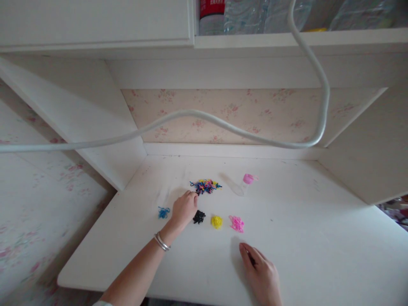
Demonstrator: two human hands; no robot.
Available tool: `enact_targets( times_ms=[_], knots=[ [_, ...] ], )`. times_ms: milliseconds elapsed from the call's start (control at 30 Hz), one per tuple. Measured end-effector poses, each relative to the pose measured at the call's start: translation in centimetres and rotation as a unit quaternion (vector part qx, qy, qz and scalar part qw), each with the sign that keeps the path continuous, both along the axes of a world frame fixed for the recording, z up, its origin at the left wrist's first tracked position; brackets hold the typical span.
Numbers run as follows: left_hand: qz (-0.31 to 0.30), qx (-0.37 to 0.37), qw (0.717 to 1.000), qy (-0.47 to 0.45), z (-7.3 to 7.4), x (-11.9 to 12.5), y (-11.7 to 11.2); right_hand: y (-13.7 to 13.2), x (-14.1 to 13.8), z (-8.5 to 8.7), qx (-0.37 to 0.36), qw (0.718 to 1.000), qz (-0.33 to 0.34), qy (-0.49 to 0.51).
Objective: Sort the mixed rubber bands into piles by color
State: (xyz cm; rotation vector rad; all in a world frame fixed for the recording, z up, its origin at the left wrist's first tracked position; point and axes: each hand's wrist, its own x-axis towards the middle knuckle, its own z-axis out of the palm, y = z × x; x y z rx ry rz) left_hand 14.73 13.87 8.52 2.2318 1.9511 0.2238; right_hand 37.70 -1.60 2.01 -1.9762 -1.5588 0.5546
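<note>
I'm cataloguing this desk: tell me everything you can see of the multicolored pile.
The multicolored pile is a loose, low heap of small, thin, band-like pieces, perhaps rubber, mainly blue, black, pink and yellow. It lies on the white tabletop, beyond the black pile and left of the pink-capped container. The left hand is at its near edge; whether it touches is unclear.

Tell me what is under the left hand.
Around the left hand show the white tabletop, the mixed-colour pile just beyond and the black pile beside it. Whatever lies beneath the hand is covered; I cannot tell.
</note>
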Motion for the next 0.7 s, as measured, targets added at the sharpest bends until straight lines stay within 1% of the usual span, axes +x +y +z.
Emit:
enact_targets(
  times_ms=[100,167,267,333,467,700],
  knots=[
    [-0.010,0.001,1.000,-0.011,0.4,-0.1,-1.7,0.0,0.1,-0.1,-0.008,1.000,0.003,-0.002],
    [-0.015,0.002,1.000,-0.015,0.3,-0.2,-3.2,-0.1,0.2,-0.2,-0.013,1.000,0.006,-0.002],
    [-0.022,0.007,1.000,-0.018,-0.4,-0.2,-5.1,-0.1,0.2,-0.3,-0.018,1.000,0.009,-0.004],
    [-0.020,0.008,1.000,-0.015,-1.1,-0.2,-5.9,-0.2,0.1,-0.3,-0.021,1.000,0.010,-0.007],
    [-0.013,0.003,1.000,-0.011,-1.9,-0.2,-6.4,-0.1,0.0,-0.2,-0.013,1.000,0.007,-0.010],
    [-0.012,0.006,0.999,-0.038,-1.6,-0.5,-6.5,-0.1,-0.1,0.3,-0.005,1.000,0.007,-0.006]
  ],
)
